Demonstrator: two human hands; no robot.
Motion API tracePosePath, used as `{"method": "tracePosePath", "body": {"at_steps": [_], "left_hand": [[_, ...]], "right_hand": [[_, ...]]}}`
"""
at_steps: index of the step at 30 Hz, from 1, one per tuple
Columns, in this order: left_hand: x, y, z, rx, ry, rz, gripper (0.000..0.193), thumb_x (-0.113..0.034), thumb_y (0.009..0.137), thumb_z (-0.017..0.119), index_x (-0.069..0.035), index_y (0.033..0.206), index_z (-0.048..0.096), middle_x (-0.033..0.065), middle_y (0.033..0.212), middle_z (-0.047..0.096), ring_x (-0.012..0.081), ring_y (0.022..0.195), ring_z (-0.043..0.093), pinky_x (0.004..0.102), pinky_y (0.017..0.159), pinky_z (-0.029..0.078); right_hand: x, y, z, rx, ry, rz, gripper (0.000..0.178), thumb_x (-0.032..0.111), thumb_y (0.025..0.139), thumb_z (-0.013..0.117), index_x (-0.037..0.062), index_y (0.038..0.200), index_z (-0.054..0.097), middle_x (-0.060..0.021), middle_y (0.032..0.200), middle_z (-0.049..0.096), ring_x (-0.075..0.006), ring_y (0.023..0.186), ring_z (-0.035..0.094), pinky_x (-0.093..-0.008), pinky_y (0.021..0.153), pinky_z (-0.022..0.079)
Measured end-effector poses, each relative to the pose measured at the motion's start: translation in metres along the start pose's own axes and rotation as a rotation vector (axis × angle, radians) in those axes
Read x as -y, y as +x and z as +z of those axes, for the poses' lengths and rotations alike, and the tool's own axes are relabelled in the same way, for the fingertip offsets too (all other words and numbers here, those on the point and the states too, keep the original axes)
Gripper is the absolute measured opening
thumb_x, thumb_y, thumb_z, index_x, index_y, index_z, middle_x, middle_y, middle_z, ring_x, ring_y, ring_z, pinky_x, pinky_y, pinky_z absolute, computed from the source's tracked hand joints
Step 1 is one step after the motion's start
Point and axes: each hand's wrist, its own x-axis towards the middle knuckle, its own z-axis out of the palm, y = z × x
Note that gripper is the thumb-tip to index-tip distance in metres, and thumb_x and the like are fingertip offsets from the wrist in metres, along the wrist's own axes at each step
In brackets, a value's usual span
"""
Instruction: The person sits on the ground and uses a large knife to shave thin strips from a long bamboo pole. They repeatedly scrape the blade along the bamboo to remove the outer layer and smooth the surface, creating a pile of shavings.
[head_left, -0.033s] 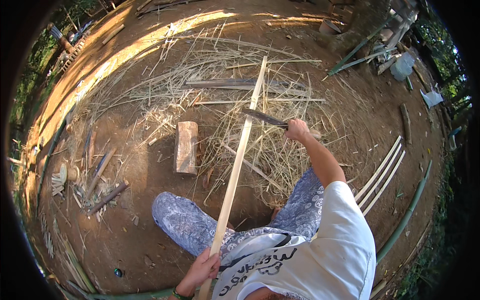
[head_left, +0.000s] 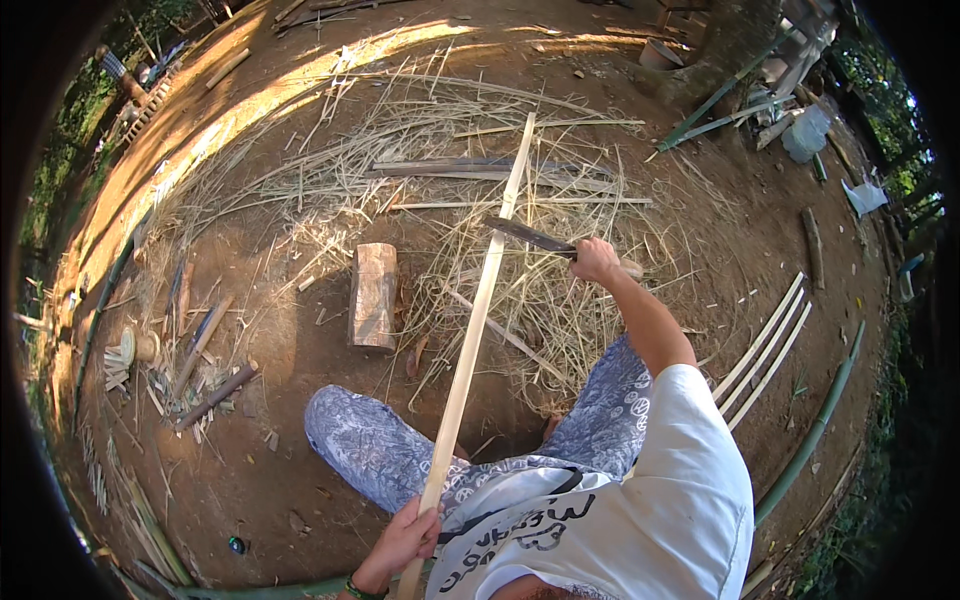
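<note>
The left hand (head_left: 415,530) is clasping the near end of a long split-bamboo strip (head_left: 465,370), which is stretching forward from that palm and passing left of the right hand (head_left: 597,261). The right hand is wrapping around the handle of a knife (head_left: 530,236), whose blade is crossing the strip. For a clean scrape, the left should be bracing the strip while the right is keeping a shallow, even angle. 3 pale slats (head_left: 763,351) are lying rightward of both hands.
</note>
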Motion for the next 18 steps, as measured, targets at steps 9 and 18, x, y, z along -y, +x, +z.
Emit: {"method": "tracePosePath", "body": {"at_steps": [9, 18], "left_hand": [[0.020, -0.020, -0.022, -0.043, 0.027, -0.004, 0.013, -0.019, 0.107, 0.046, -0.006, 0.108, 0.048, -0.0023, 0.070, 0.044, 0.0063, 0.049, 0.038, 0.0235, 0.044, 0.033], [-0.020, 0.041, 0.013, -0.210, 0.408, 0.161, 0.016, -0.020, 0.103, 0.051, -0.004, 0.099, 0.052, 0.0022, 0.067, 0.054, 0.0122, 0.054, 0.053, 0.0296, 0.049, 0.043]], "right_hand": [[0.019, -0.002, 0.026, 0.145, 0.119, -0.035, 0.013, 0.017, 0.091, 0.061, 0.0113, 0.097, 0.071, -0.0048, 0.076, 0.066, -0.0129, 0.058, 0.057, -0.0293, 0.047, 0.049], [0.122, -0.108, -0.031, 0.225, 0.156, -0.332, 0.023, 0.022, 0.087, 0.066, 0.0067, 0.104, 0.069, -0.0095, 0.078, 0.069, -0.0174, 0.057, 0.062, -0.0319, 0.045, 0.054]]}}
